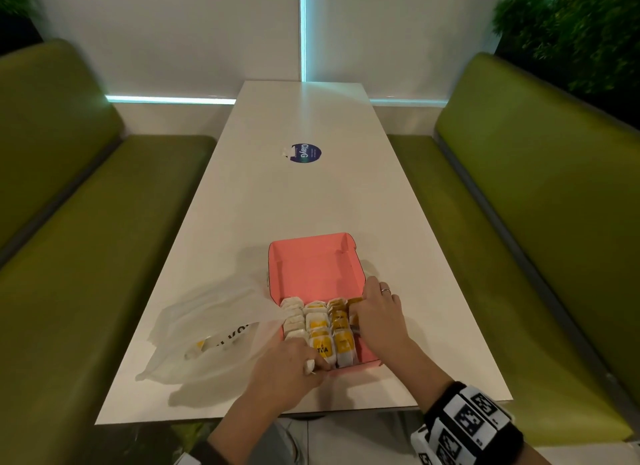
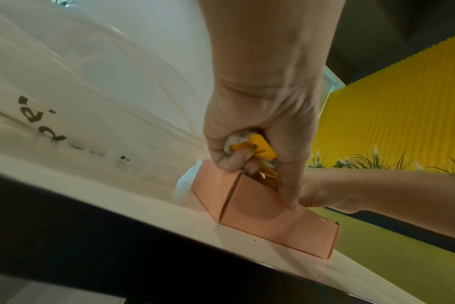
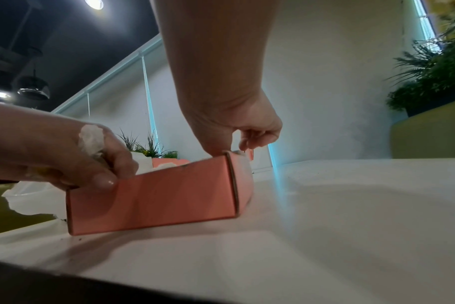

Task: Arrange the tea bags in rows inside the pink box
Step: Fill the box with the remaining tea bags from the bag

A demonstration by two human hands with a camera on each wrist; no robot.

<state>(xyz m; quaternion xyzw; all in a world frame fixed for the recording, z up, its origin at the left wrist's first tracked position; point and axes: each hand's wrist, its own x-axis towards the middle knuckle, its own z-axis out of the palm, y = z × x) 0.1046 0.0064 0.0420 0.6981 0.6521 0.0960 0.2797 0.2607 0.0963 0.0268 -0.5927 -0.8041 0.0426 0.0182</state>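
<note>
The pink box (image 1: 311,267) sits open on the white bench (image 1: 277,205), near its front edge. Tea bags (image 1: 320,329) stand packed in rows across the near half of the box; the far half shows bare pink floor. The left hand (image 1: 287,367) is at the near left corner of the box, fingers curled tight around a crumpled tea bag with a yellow tag (image 2: 257,146), thumb pressed against the box's front wall. The right hand (image 1: 377,312), a ring on one finger, reaches in over the right wall of the box, fingers curled down into the right-hand row; whether they pinch a bag, I cannot tell. Left of the box, touching its side, lies a clear plastic bag (image 1: 207,340) with a few tea bags inside. Beyond the box, a round blue sticker (image 1: 306,153) marks the bench.
</note>
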